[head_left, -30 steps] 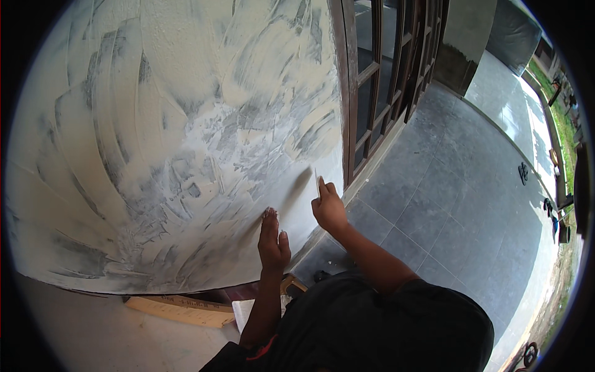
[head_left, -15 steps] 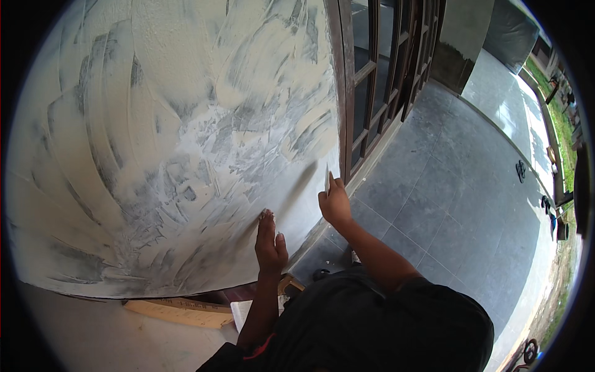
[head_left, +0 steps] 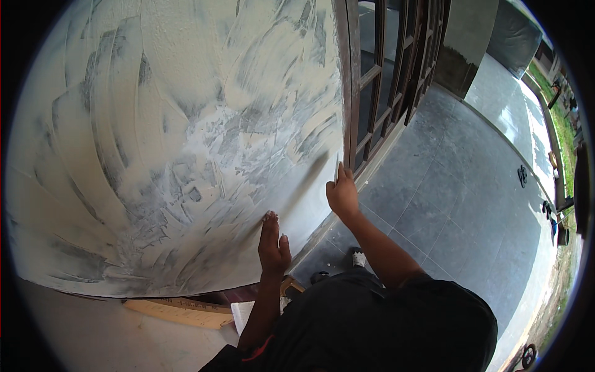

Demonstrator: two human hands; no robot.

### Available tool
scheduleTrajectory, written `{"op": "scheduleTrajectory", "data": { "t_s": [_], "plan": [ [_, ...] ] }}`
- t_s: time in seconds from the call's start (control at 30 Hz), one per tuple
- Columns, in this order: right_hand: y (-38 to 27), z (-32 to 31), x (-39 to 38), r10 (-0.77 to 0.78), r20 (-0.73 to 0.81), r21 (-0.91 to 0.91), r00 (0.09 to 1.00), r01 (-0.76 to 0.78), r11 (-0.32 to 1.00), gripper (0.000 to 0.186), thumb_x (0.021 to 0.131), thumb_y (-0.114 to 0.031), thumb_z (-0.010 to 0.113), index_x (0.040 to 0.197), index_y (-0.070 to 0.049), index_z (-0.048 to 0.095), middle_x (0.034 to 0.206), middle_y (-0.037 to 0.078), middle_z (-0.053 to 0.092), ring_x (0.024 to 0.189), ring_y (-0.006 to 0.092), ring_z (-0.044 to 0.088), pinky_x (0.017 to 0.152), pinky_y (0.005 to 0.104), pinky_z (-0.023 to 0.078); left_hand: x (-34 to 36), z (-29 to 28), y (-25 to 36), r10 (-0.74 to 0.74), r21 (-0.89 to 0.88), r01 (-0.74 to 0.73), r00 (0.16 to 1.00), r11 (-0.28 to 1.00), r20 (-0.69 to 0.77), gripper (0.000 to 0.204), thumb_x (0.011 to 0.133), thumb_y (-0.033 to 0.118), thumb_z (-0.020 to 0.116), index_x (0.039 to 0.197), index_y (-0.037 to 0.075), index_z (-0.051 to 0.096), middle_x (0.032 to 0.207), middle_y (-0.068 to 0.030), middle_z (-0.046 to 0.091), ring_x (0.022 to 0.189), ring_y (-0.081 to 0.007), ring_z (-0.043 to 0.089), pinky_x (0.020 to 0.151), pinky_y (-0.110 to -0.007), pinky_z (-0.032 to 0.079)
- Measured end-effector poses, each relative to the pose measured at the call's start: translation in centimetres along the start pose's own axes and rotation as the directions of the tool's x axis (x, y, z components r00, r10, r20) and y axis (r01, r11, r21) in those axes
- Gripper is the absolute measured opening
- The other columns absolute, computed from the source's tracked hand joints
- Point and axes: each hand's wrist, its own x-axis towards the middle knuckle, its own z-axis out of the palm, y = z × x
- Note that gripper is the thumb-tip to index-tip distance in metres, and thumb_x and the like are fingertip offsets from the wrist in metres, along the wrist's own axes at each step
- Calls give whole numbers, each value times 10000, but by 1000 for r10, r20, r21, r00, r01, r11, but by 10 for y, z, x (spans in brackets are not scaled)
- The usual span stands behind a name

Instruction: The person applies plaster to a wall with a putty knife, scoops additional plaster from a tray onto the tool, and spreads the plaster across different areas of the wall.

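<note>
A broad wall in front of me is smeared with cream and white putty in curved strokes, with grey showing through. My right hand is closed round a thin flat tool, apparently a putty knife, seen nearly edge-on at the wall's right edge beside the door frame; its handle is hidden in my fist. Lower and to the left, my left hand has its fingers stretched out and thumb apart, fingertips coated in putty, close to the wall. Whether they touch it I cannot tell.
Dark wooden glazed doors adjoin the wall on the right. Grey floor tiles spread beyond, with a pair of sandals on them. Below the wall lie a yellowish board and a white block-like thing.
My right hand has moved slightly up and right with the putty knife, to the wall's edge. My left hand keeps nearly the same place. The view has shifted a little.
</note>
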Motion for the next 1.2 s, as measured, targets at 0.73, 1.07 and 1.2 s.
{"op": "scheduleTrajectory", "data": {
  "t_s": [0.73, 1.07, 1.2],
  "plan": [
    [-21, 48, -31, -79, 198, -29, 977, 87, 996, 680, 800, -110, 547, 1360, 150, 264, 1120, 287, 465, 949, 437, 572, 828, 453, 508, 0, 3, -1, 1, 13, -1, 1000, 1000, -5, 475, 930, 219, 401, 1295, -78, 469, 1354, -257, 468, 1290, -404, 424, 1104, -465, 303],
    [8, -40, -47, 7, 620, 614, 785, -490, 618, 238, 802, -61, 578, 992, 82, 586, 842, 112, 642, 708, 168, 619, 635, 305, 517, 0, -1, 6, -32, -62, 32, 999, 998, -9, 449, 923, 189, 418, 1269, -88, 490, 1330, -263, 487, 1278, -405, 441, 1093, -460, 317],
    [-5, -66, -54, -39, 666, 618, 745, -522, 588, 238, 803, -48, 571, 1008, 70, 592, 865, 111, 643, 720, 168, 613, 630, 308, 500, -5, -3, 10, -70, -126, 65, 997, 990, -40, 448, 938, 210, 404, 1258, -88, 502, 1319, -252, 505, 1277, -397, 447, 1093, -451, 317]
  ]
}}
